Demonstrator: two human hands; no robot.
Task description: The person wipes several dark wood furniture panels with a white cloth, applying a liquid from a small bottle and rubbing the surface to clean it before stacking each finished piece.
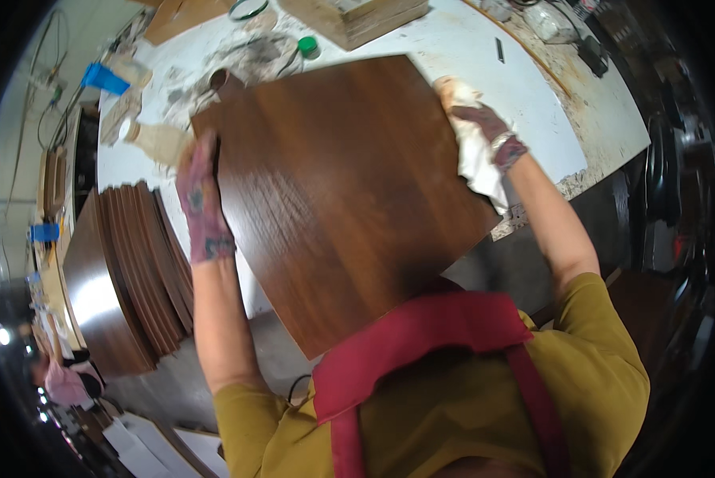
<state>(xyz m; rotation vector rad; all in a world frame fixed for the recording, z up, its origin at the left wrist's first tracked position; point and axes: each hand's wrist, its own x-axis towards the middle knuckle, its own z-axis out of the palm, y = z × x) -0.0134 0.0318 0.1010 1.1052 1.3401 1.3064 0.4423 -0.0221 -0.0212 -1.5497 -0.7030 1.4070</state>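
A dark brown wooden panel (341, 175) lies tilted in front of me, its near end by my red apron and its far end over the white worktable (548, 103). My left hand (202, 199), in a stained purple glove, grips the panel's left edge; its fingertips go out of sight around that edge. A matching glove covers my right hand (489, 131), closed on a crumpled white cloth (475, 155) stained orange-brown at the top. That cloth rests against the panel's right edge. A wrinkled patch of sheen shows on the left part of the panel's face.
Left of the table stands a stack of several brown panels (138, 271). A pale plastic bottle (154, 142), a blue cup (105, 79), a green-capped container (308, 48) and stained rags (254, 60) sit beyond the panel. A wooden block (353, 22) lies at the far edge. Someone in pink (67, 384) is far left.
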